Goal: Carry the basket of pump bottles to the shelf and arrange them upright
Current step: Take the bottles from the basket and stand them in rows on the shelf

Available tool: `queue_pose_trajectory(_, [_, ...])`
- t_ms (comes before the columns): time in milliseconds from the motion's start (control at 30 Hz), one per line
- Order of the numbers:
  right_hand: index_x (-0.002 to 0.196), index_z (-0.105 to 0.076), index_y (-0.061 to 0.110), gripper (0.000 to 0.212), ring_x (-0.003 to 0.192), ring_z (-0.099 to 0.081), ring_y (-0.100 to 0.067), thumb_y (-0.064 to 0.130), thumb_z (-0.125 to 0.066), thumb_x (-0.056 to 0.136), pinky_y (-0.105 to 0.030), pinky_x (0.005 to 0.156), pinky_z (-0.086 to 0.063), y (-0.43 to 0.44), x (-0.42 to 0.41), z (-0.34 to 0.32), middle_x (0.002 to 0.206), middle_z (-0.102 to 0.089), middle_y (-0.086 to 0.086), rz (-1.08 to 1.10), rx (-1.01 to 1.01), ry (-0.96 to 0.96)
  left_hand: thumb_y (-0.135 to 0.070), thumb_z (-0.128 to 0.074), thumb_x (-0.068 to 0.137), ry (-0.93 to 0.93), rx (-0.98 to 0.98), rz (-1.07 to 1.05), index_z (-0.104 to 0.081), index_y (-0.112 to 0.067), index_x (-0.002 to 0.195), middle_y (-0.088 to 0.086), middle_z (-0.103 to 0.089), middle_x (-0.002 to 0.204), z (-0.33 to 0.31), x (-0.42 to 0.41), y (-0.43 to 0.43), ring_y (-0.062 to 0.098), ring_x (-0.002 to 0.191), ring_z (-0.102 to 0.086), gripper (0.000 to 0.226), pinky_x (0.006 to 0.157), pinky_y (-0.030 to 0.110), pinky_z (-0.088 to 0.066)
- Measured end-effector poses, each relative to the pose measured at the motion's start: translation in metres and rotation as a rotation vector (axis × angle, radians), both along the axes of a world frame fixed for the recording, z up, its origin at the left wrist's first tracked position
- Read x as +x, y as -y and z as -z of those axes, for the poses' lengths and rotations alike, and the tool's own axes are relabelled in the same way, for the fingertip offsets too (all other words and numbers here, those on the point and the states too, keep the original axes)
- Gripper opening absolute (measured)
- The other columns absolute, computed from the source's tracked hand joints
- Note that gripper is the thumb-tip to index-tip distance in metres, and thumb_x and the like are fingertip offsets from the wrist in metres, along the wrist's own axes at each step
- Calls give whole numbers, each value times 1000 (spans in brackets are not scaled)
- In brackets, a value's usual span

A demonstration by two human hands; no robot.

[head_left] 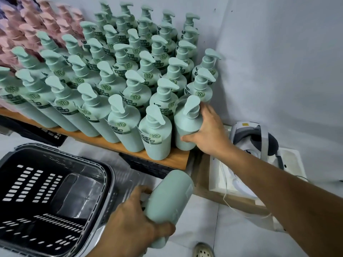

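Several green pump bottles [130, 84] stand upright in rows on a wooden shelf [172, 161]. My right hand [207, 132] grips the rightmost front bottle [187, 125], which stands upright at the shelf's front right corner. My left hand [135, 225] holds another green bottle [167, 201] lying tilted, base pointing up toward the shelf, below the shelf's edge. The black slotted basket [104, 175] sits at lower left and shows no bottles inside.
Pink pump bottles [27, 25] fill the shelf's far left. A white wall rises behind and to the right. A white headset [254, 138] rests on a white box [219, 180] right of the shelf. A floor drain [203, 250] lies at the bottom.
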State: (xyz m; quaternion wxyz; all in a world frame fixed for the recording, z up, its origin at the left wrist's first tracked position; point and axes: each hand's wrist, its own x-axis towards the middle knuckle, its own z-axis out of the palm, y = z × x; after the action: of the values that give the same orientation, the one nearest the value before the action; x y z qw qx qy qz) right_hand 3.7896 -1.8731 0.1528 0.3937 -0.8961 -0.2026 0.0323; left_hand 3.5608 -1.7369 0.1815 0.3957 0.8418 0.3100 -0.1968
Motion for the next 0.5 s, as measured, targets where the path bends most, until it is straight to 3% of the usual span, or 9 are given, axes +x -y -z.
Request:
queue_pose_trajectory(100, [136, -49, 19, 98, 115, -51, -16, 41, -97, 53, -31, 103, -42, 2, -4, -5, 135, -36, 1, -12, -100, 32, -64, -73, 32, 10, 48, 52, -41, -48, 111, -18, -61, 92, -3, 4, 0, 10, 80, -65, 87, 72, 29, -56])
queue_pose_trajectory(167, [132, -53, 22, 88, 111, -51, -12, 57, -89, 60, -29, 100, -43, 2, -6, -12, 130, -37, 2, -5, -106, 35, -69, -67, 35, 38, 186, 176, -35, -49, 115, -15, -61, 92, -9, 8, 0, 13, 84, -62, 88, 74, 31, -53])
queue_pose_trajectory(233, [122, -60, 22, 71, 104, -53, -11, 66, -76, 69, -26, 94, -43, 1, -8, -20, 121, -43, 2, 47, -79, 62, -71, -61, 38, 81, 309, 284, -30, -47, 116, -15, -56, 85, -14, 14, -1, 16, 81, -59, 88, 68, 29, -48])
queue_pose_trajectory(367, [101, -68, 13, 43, 76, -49, -11, 50, -77, 81, -18, 66, -36, -1, -8, -37, 92, -49, 4, 74, -84, 188, -71, -59, 43, 100, 438, 466, -26, -45, 122, -13, -52, 89, -23, 28, -2, 20, 79, -54, 90, 63, 30, -36])
queue_pose_trajectory(433, [99, -68, 9, 37, 77, -52, -13, 40, -79, 83, -19, 63, -34, -3, -4, -48, 90, -56, 3, 11, -116, 154, -71, -60, 42, 94, 477, 509, -27, -44, 124, -13, -50, 88, -26, 34, -3, 19, 76, -51, 92, 62, 29, -35])
queue_pose_trajectory(500, [105, -69, 6, 34, 84, -57, -17, 29, -81, 83, -17, 67, -37, -3, 4, -58, 101, -63, -4, -62, -109, 60, -71, -61, 43, 91, 521, 555, -28, -42, 125, -12, -58, 95, -31, 40, -6, 19, 76, -52, 93, 62, 29, -35])
